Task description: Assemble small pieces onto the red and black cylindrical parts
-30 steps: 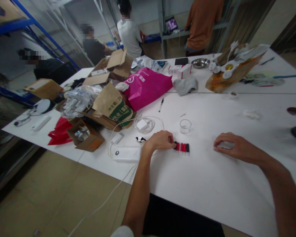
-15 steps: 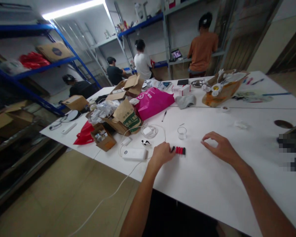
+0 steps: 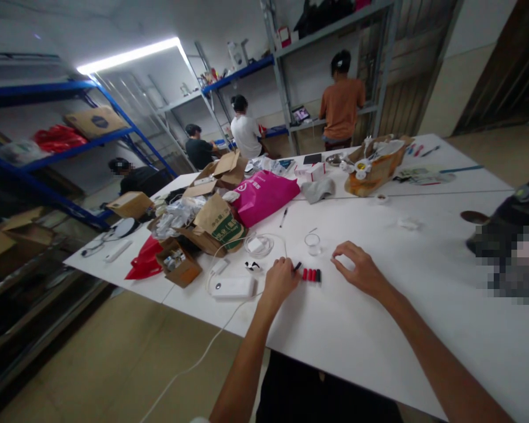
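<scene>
Okay, from left: note white power bank [image 3: 233, 287] on the counter [image 3: 344, 335], just in from the near edge, with white cable [image 3: 260, 255] looped behind. Next, see left hand [image 3: 282, 279] with fingers apparently pinched on a tilted black piece [image 3: 297, 266], at left end of a short row of red and black pieces [image 3: 311, 275]. Probably light, stiff and smooth, so liable to roll or slip; best taken by the coloured sides. Watch near edge, running under left arm. Behind the row, see clear cup [image 3: 314, 249]; likely light, maybe brittle, so keep knuckles off. Further right, see right hand [image 3: 357, 267], fingers curled toward thumb; can't tell whether gripping anything. Get most sideways room beyond it, near crumpled white scrap [image 3: 408, 223].
</scene>
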The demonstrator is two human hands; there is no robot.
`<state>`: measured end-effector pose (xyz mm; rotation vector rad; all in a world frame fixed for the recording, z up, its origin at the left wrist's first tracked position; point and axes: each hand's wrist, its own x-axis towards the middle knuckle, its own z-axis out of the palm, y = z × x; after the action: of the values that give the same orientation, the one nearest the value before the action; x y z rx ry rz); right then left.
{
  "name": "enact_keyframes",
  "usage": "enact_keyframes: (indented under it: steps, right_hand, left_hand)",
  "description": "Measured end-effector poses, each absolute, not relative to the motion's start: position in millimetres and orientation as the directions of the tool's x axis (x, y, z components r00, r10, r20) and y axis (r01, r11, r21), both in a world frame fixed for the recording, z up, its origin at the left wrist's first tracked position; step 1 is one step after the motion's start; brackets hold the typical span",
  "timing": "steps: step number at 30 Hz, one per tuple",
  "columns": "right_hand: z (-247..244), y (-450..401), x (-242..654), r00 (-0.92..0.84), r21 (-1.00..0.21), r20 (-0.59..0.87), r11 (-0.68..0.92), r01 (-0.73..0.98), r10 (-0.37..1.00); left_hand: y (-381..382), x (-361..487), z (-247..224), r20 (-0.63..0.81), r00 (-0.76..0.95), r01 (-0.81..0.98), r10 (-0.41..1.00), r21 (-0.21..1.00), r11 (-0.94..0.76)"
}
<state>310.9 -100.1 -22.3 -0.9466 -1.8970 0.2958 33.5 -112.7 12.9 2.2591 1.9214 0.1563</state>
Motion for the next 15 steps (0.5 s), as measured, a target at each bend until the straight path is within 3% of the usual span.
enact_keyframes:
  steps: [3, 6, 9, 12, 15]
  right_hand:
    - [-26, -103, 303, -0.256, -0.557, 0.632, 0.659, 0.506, 0.731]
    - [-30, -106, 296, -0.259, -0.566, 0.623, 0.654, 0.502, 0.738]
    - [-33, -108, 291, -0.260, -0.583, 0.613, 0.649, 0.490, 0.747]
    - [-36, -109, 286, -0.242, -0.596, 0.611, 0.640, 0.485, 0.753]
    - [-37, -110, 280, -0.207, -0.618, 0.610, 0.622, 0.481, 0.765]
  left_hand:
    - [-99, 26, 2, 0.096, 0.202, 0.926, 0.975, 0.304, -0.222]
    - [-86, 19, -7, 0.242, 0.228, 0.788, 0.943, 0.523, -0.325]
    - [-76, 15, -15, 0.260, 0.265, 0.622, 0.928, 0.690, -0.371]
    - [-69, 15, -20, 0.264, 0.314, 0.586, 0.912, 0.701, -0.405]
    - [-63, 15, -19, 0.333, 0.351, 0.610, 0.875, 0.628, -0.484]
